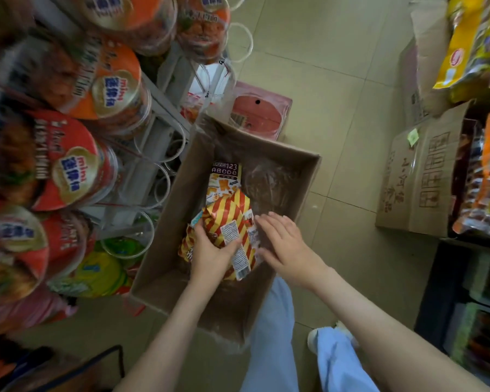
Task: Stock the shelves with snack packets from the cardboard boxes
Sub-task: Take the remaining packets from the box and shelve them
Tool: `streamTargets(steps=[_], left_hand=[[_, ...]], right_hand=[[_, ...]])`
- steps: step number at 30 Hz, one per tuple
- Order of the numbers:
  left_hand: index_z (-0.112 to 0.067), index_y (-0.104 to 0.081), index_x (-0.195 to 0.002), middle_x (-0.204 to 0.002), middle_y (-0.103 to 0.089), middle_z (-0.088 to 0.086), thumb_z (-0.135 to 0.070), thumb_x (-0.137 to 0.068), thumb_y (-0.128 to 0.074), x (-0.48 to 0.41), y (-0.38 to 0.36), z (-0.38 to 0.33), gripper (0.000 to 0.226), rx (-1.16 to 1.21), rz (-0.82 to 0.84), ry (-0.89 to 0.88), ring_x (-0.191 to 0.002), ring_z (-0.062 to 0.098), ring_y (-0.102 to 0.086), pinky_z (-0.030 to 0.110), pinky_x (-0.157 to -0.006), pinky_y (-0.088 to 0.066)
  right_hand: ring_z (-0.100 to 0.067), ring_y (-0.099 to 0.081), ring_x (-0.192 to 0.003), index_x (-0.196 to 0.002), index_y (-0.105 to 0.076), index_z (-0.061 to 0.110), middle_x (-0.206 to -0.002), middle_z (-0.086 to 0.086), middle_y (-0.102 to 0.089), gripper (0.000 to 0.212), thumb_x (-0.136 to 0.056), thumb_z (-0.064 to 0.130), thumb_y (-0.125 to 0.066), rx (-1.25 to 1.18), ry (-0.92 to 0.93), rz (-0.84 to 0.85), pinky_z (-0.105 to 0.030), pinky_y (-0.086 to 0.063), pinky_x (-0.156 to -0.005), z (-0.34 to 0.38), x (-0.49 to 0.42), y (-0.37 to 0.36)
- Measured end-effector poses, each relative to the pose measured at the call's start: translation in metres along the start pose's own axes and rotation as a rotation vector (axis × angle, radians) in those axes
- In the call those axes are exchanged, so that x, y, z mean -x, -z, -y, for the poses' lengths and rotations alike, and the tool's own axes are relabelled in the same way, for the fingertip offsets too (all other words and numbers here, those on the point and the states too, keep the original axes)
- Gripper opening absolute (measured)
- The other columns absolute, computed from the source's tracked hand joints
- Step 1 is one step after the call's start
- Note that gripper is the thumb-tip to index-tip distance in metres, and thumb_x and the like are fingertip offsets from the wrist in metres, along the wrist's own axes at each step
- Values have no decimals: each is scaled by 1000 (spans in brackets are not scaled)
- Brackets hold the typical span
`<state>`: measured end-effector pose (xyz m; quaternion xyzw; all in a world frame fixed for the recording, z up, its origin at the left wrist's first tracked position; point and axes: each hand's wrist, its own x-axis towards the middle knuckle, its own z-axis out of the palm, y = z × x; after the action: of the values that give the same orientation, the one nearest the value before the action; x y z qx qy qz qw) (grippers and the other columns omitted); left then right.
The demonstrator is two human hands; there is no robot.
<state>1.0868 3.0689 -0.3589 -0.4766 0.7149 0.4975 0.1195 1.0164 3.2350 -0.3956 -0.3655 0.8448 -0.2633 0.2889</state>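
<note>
An open cardboard box (164,250) sits on the floor (337,80), just beside the shelf rack (164,108) on its left, where tubs (68,162) lie in rows. Inside the box the left hand (210,250) grips a snack packet (232,219), with the right hand (283,241) just beside it. A second packet (225,176) lies behind. Another carton (419,176) stands well apart on the right.

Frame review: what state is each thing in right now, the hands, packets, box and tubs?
left hand: grips the striped packet over the box.
right hand: fingers straight, at the packet's edge, gripping nothing.
alphabet packet: lying in the box, untouched.
cardboard box: open, mostly emptied, clear liner inside.
tubs: lids on, shelved.
</note>
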Motion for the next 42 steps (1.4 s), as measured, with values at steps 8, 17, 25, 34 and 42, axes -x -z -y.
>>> streamTargets(steps=[8, 17, 25, 34, 42], left_hand=[[-24, -37, -127, -116, -59, 0, -23, -68, -85, 73, -13, -95, 75, 351, -7, -126, -104, 14, -61, 35, -88, -53], [-29, -60, -112, -108, -69, -5, -24, -93, -52, 219, -108, -229, 21, 424, 515, -597, -102, 11, -65, 24, -82, -51], [-57, -36, -132, -126, -59, -27, -39, -95, -51, 391, -249, -294, 44, 231, 1105, -819, -120, 0, -54, 30, -95, -47], [-54, -39, -138, -129, -61, -9, -52, -83, -67, 533, -341, -338, 61, 232, 1047, -1238, -117, 15, -60, 37, -96, -50], [-53, -31, -141, -116, -62, 6, -42, -96, -49, 609, -396, -399, 50, 70, 1058, -1744, -89, 6, -59, 26, -78, -50]], right_hand=[[-7, -26, -136, -150, -4, 41, -150, 13, -20, 88, -86, 46, -64, -509, -112, -51, -34, -30, -113, 50, 46, 113], [-14, -53, -121, -131, -28, 41, -134, 2, -47, 90, -60, 23, -81, -947, -155, -688, -35, -46, -103, 32, 217, 253], [-19, -60, -116, -142, -34, 32, -125, 3, -64, 90, -67, 20, -82, -1029, -123, -967, -39, -50, -96, -13, 435, 340], [8, -57, -108, -141, -35, 31, -125, 13, -58, 66, -86, 26, -71, -571, -326, -1328, -27, -50, -95, -6, 594, 397], [-11, -64, -105, -126, -49, 29, -115, 7, -66, 54, -80, 22, -76, -580, -456, -1645, -29, -53, -85, -14, 680, 457]])
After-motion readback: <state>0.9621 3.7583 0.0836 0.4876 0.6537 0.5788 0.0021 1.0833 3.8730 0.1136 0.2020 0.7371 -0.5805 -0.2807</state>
